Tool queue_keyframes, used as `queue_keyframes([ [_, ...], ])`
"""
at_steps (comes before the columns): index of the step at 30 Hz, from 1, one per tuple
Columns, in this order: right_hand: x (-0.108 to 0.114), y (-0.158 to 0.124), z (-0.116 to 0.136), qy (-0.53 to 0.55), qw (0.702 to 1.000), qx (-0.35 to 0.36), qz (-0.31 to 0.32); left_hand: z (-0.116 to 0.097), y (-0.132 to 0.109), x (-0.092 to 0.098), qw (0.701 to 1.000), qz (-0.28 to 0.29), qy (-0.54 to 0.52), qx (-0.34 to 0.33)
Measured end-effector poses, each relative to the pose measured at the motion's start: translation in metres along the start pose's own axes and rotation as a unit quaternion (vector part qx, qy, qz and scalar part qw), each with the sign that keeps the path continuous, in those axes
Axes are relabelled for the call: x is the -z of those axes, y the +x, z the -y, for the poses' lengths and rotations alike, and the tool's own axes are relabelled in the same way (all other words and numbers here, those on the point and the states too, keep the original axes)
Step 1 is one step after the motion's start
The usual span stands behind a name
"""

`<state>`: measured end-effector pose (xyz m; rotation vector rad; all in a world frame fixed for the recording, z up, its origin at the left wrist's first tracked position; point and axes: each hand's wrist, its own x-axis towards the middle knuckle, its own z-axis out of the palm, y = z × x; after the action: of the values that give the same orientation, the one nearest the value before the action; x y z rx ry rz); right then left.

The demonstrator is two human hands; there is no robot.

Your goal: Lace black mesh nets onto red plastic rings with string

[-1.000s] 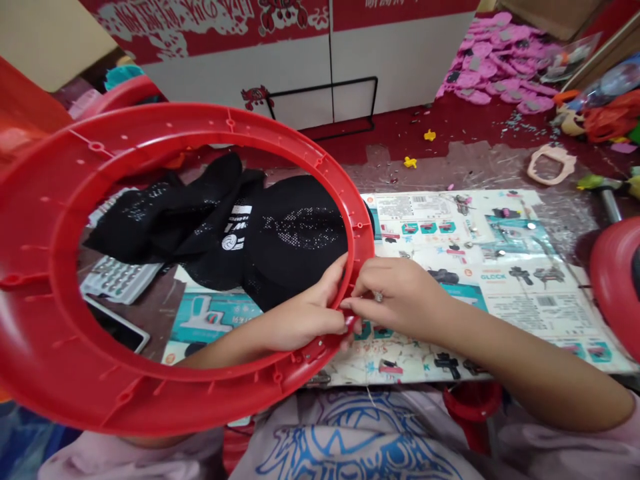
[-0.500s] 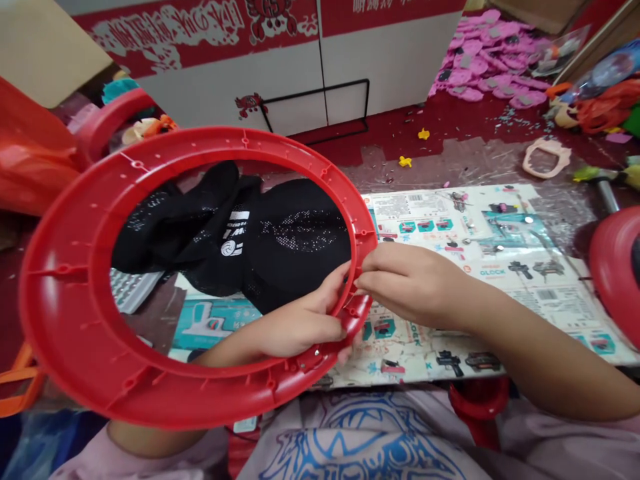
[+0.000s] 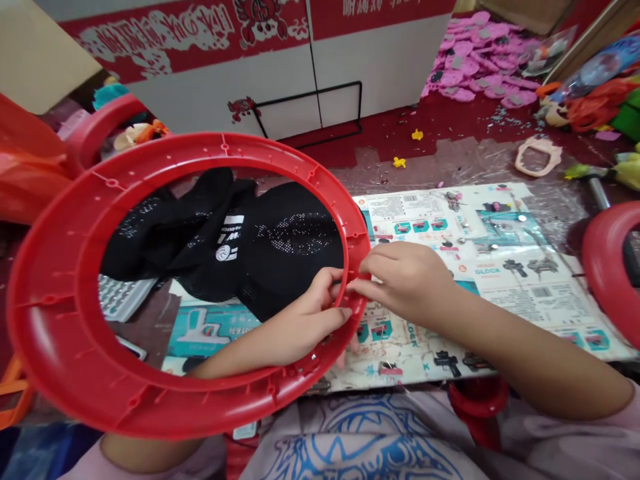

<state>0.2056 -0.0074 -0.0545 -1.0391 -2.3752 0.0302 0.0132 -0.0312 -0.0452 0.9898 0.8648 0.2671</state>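
A large red plastic ring [image 3: 55, 347], its ribbed underside with screw posts facing me, is held tilted above the table. My left hand [image 3: 305, 323] reaches through the opening and grips the ring's right-hand rim, thumb on the ribbed face, some fingers behind it. Fingertips of my right hand [image 3: 400, 280] are pinched together against the inner face of that same rim, close to the left thumb. Whatever lies between them is too small or hidden to make out. Small shiny bits, perhaps screws, sit in the rim below my left thumb.
Through the ring show black printed fabric [image 3: 295, 233] and a calculator [image 3: 123, 297]. Printed card sheets [image 3: 500, 267] cover the table. Beyond are a white and red box [image 3: 210, 87], pink pieces [image 3: 480, 57], yellow bits [image 3: 399, 162] and a pale frame piece [image 3: 520, 160]. Another red ring [image 3: 613, 267] stands right.
The ring and the whole view have shifted slightly left. My right fingertips have lifted a little and changed their pinch at the rim. The left thumb has moved up along the ring.
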Motion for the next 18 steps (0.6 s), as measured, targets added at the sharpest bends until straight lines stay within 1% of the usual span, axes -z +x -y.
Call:
queue_keyframes([
  [1,0.000,0.000,0.000,-0.023,1.000,0.002,-0.009,0.002,0.001,0.001,1.000,-0.004,0.011,-0.001],
  [3,0.002,0.000,-0.002,-0.044,0.999,0.020,-0.009,0.005,0.002,0.003,0.998,-0.037,0.056,-0.022],
  [6,0.005,0.003,-0.006,-0.012,0.998,0.052,0.015,0.007,0.004,0.004,0.983,-0.089,0.144,-0.075],
  [8,0.007,0.005,-0.009,0.033,0.998,0.052,0.032,0.006,0.004,0.004,0.971,-0.093,0.194,-0.103],
  [10,0.009,0.007,-0.012,0.082,0.994,0.042,0.053,0.003,0.003,0.003,0.965,-0.084,0.219,-0.116],
  [12,0.010,0.008,-0.015,0.129,0.989,0.023,0.076,0.001,0.001,0.001,0.969,-0.081,0.205,-0.110],
  [16,0.013,0.010,-0.017,0.203,0.973,-0.015,0.113,0.001,0.002,-0.001,0.993,-0.042,0.082,-0.072],
  [18,0.014,0.011,-0.017,0.220,0.968,-0.013,0.117,0.002,0.003,-0.002,0.995,-0.027,0.030,-0.092],
])
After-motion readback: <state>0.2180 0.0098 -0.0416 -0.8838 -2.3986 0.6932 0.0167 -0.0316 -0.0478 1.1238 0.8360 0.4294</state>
